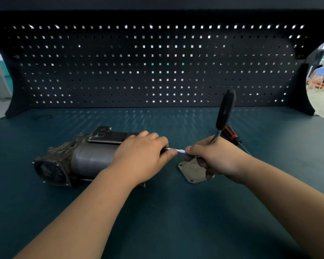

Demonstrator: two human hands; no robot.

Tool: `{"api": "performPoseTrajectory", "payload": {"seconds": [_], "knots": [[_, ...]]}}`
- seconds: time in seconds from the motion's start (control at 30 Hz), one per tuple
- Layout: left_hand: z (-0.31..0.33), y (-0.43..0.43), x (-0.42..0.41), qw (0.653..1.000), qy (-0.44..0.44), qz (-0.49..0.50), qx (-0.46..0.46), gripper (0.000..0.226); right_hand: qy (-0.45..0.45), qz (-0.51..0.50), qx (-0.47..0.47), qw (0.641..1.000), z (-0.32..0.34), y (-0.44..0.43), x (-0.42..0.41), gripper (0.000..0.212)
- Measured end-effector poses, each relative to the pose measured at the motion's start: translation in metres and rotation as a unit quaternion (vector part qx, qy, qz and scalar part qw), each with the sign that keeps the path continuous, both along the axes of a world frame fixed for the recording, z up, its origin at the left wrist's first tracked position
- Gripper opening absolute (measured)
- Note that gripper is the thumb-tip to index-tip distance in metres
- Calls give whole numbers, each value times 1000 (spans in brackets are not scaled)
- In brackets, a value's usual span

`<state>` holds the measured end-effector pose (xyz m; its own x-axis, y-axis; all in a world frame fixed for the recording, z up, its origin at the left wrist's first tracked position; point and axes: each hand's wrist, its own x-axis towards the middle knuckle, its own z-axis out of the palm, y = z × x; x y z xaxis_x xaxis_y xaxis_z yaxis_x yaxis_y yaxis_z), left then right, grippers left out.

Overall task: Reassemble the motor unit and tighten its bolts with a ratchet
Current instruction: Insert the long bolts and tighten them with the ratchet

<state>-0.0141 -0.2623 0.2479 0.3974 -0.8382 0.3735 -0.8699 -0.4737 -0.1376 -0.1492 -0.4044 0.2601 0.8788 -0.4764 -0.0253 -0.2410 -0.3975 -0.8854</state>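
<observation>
The motor unit [77,159], a grey cylinder with a grimy cast housing, lies on its side on the bench at centre left. My left hand [140,156] lies over its right end, thumb and fingers pinching a knurled silver extension bar [178,150] that runs horizontally toward my right hand [213,157]. My right hand grips the ratchet at its head; the black ratchet handle [225,109] sticks up and away from it. A flat square cover plate [192,171] with corner holes lies on the bench under my right hand.
A red and black screwdriver [232,136] lies just behind my right hand. A dark pegboard [157,62] walls the back of the teal bench [157,212]. A thin black ring [43,117] lies at the far left.
</observation>
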Motion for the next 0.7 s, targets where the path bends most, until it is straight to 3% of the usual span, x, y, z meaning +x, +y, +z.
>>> {"api": "performPoseTrajectory", "payload": {"seconds": [0.1, 0.2, 0.3, 0.37, 0.43, 0.5, 0.6, 0.7], "knots": [[0, -2, -2, 1000, -8, 5, 16, 53, -15, -14, -108, 994, -5, -1, 1, 35], [0, -1, -2, 1000, -1, 7, 20, 51, -64, 3, -266, 962, -8, -2, -5, 33], [1, -1, -2, 1000, 8, 6, 16, 48, -47, 51, -489, 870, -6, -5, -13, 26], [0, -2, -2, 1000, 5, 6, 14, 51, -49, 68, -567, 819, -4, -5, -14, 27], [0, -2, -1, 1000, 6, 5, 5, 52, -60, 67, -556, 826, -4, -6, -14, 25], [0, 0, -1, 1000, 11, 2, -6, 52, -64, 50, -496, 865, -6, -5, -12, 23], [-1, 1, 0, 1000, 5, -7, -14, 51, -52, 6, -328, 943, -7, -3, -6, 26], [0, 0, -1, 1000, 1, -10, -14, 51, -37, -15, -96, 995, 0, 0, -1, 34]]}}
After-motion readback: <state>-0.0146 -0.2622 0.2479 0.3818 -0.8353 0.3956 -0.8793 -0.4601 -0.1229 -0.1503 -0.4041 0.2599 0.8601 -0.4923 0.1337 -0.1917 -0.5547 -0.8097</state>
